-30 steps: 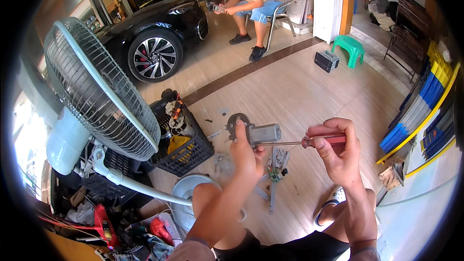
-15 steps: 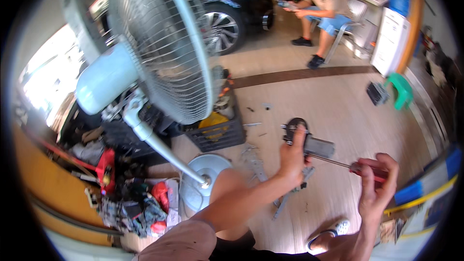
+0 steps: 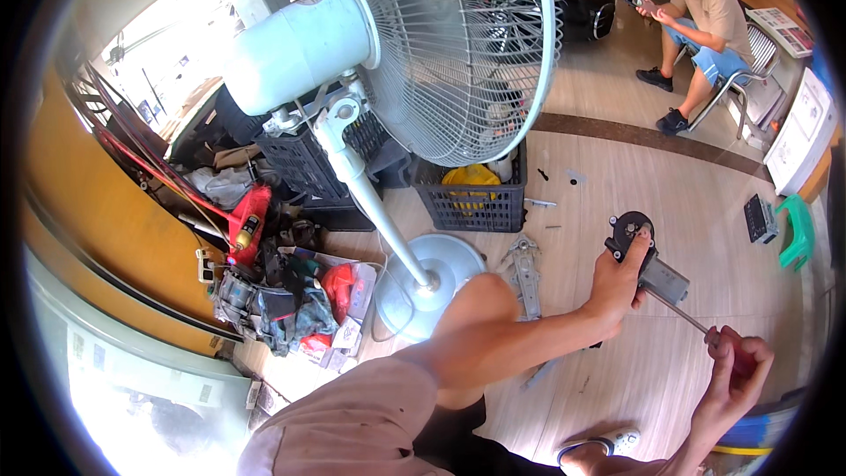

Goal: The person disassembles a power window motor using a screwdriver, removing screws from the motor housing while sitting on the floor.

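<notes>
Fingers (image 3: 636, 245) of the left hand (image 3: 612, 286) gripping the small motor (image 3: 648, 260), right hand (image 3: 736, 370) closed on the red-handled screwdriver (image 3: 705, 330), both now swinging right of the pedestal fan (image 3: 423, 62).

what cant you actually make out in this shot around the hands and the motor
- Head view: the screwdriver tip, hidden where it meets the small motor.
- Head view: the motor's near side, covered by the left hand.
- Head view: the screwdriver's red handle, mostly wrapped by the right hand.
- Head view: small bits on the floor near the black crate, too small to identify.
</notes>
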The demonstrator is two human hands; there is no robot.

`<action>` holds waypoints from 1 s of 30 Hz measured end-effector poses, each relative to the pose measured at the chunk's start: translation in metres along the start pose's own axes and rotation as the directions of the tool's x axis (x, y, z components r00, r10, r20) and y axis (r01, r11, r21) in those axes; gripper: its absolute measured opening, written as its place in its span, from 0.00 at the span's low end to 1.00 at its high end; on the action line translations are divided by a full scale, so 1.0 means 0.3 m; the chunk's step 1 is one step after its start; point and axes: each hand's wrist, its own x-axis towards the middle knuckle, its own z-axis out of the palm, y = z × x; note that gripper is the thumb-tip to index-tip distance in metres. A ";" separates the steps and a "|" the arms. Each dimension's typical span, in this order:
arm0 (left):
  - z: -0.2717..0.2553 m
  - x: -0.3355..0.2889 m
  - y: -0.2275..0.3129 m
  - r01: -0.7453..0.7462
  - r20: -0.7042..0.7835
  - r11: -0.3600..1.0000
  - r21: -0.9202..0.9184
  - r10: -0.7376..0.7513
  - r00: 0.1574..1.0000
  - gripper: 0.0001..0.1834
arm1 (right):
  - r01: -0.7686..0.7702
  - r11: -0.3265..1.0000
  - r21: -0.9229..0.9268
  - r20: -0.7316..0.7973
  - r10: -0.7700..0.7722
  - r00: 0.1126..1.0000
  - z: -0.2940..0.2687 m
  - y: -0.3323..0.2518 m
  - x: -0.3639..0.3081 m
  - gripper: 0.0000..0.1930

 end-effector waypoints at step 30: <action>-0.035 0.044 0.134 -0.202 0.172 0.970 0.135 0.178 0.969 0.23 | 0.190 0.954 -0.230 0.229 -0.137 0.964 0.014 -0.076 -0.005 0.11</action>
